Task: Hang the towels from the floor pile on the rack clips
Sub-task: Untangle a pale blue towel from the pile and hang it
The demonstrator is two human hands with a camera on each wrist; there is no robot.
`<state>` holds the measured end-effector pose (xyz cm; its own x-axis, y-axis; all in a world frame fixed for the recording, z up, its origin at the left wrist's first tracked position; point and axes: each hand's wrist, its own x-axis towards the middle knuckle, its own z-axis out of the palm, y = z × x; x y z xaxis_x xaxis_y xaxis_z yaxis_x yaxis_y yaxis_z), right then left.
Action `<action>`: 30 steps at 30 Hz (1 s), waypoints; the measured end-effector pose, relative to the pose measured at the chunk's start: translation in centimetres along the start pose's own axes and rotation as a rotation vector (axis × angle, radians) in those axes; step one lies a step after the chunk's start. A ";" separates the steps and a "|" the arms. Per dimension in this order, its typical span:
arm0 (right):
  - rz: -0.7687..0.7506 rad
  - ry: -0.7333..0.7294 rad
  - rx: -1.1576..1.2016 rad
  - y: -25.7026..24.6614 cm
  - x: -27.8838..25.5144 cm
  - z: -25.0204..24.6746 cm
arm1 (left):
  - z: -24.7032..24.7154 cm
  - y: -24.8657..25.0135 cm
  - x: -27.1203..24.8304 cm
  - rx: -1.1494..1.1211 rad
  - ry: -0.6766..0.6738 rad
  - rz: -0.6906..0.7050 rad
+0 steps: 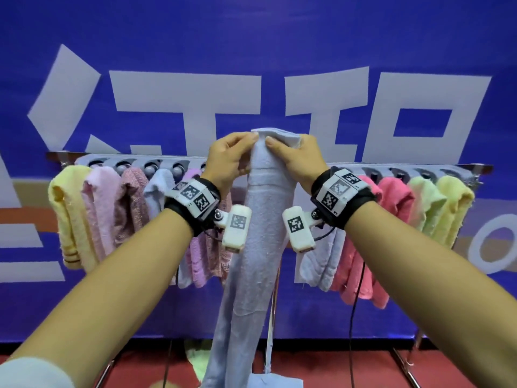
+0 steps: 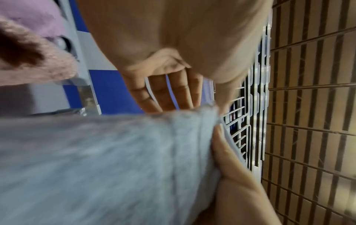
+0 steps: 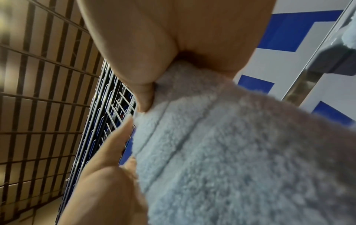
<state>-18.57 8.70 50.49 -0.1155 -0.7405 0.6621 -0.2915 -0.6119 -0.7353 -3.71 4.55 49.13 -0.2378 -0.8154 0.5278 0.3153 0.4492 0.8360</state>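
A long pale-blue towel (image 1: 257, 219) hangs down in front of the rack (image 1: 363, 164), its top end raised above the rail. My left hand (image 1: 232, 155) pinches the top end from the left, thumb in front. From the right, my right hand (image 1: 293, 155) grips the same end, fingers wrapped behind it. In the left wrist view the towel (image 2: 115, 159) fills the lower half and my left hand's fingers (image 2: 169, 94) reach behind its edge. The right wrist view shows my right thumb (image 3: 144, 85) pressed into the towel (image 3: 231, 152). The rack clips behind the hands are hidden.
Yellow (image 1: 70, 214), pink (image 1: 98, 208) and mauve (image 1: 131, 203) towels hang on the left clips; pink (image 1: 363, 242), green (image 1: 425, 203) and yellow (image 1: 453, 205) ones on the right. A green towel (image 1: 198, 359) and a blue one (image 1: 274, 380) lie on the red floor. A blue banner stands behind.
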 end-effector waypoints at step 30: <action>0.263 0.294 -0.591 7.1 -7.4 -10.7 | 5.2 -7.4 -5.0 0.041 -0.477 -0.427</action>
<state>-29.94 12.81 41.95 -0.4802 -0.6862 0.5464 -0.6756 -0.1079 -0.7293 -9.67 7.17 41.11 -0.7207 -0.6773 0.1481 0.0693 0.1422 0.9874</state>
